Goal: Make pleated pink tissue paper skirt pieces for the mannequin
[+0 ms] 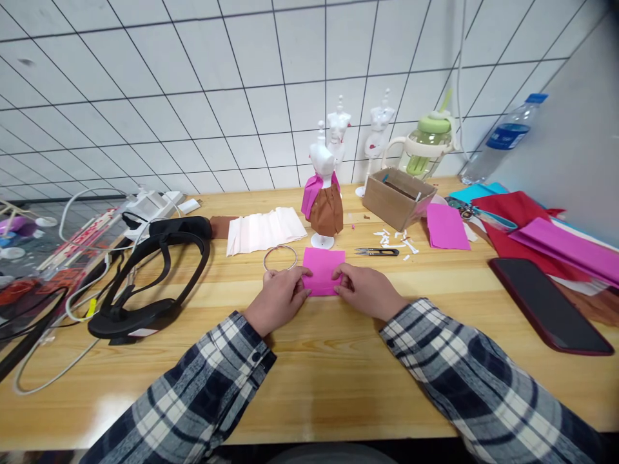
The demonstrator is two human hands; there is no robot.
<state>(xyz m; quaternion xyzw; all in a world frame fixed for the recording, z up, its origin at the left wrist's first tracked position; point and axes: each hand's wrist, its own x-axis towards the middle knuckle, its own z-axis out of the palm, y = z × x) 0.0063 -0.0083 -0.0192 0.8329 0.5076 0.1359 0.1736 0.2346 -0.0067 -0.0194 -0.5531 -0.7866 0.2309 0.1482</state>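
Observation:
A small magenta sheet lies on the wooden table, between both hands. My left hand pinches its left edge between thumb and fingers. At the right edge, my right hand grips the sheet the same way. Just behind it stands a small white dress form wearing a magenta top and a brown skirt. A thin ring rests beside my left hand. Thread snips lie behind my right hand, near white scraps.
Pale pleated fabric and a black headset with cables are at left. A cardboard box, more dress forms and a green-lidded jug stand behind. Magenta pieces, red fabric and a phone lie right.

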